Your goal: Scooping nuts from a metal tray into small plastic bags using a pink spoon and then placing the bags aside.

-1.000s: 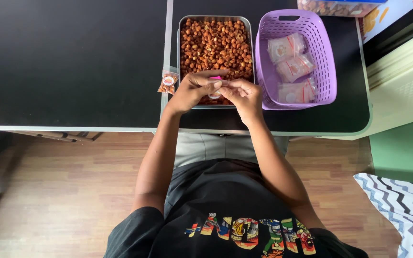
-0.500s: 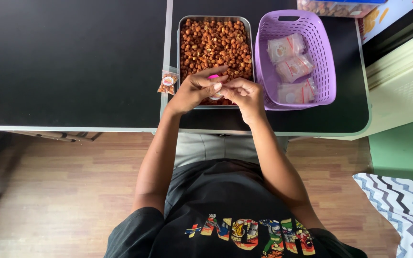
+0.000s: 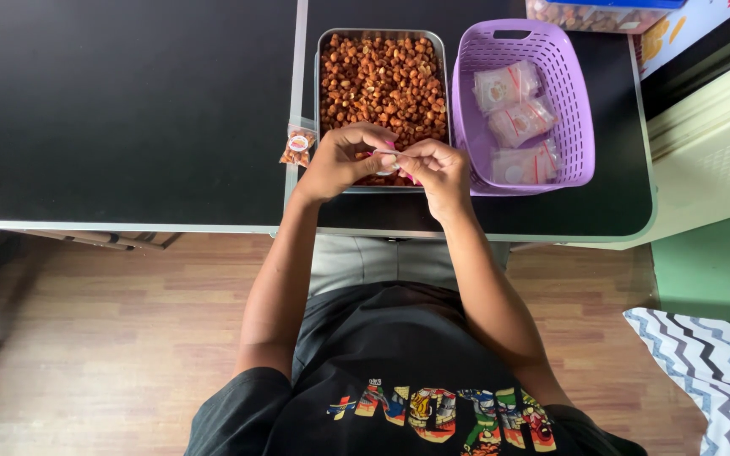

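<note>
Both hands, left hand (image 3: 340,162) and right hand (image 3: 434,166), pinch a small clear packet (image 3: 387,162) between fingers over the near end of the nut tray (image 3: 382,80). Loose grip could spill nuts onto the table (image 3: 128,101); purple basket (image 3: 521,110) just beside.

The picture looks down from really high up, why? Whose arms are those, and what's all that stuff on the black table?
The camera sits on a person's head, so you look down along their own arms. Both hands meet over a metal tray full of brown coated nuts. The left hand and right hand pinch a small clear packet with a pink edge between them. Beside the tray, a purple basket holds filled packets. One more small packet lies on the black table.
</note>
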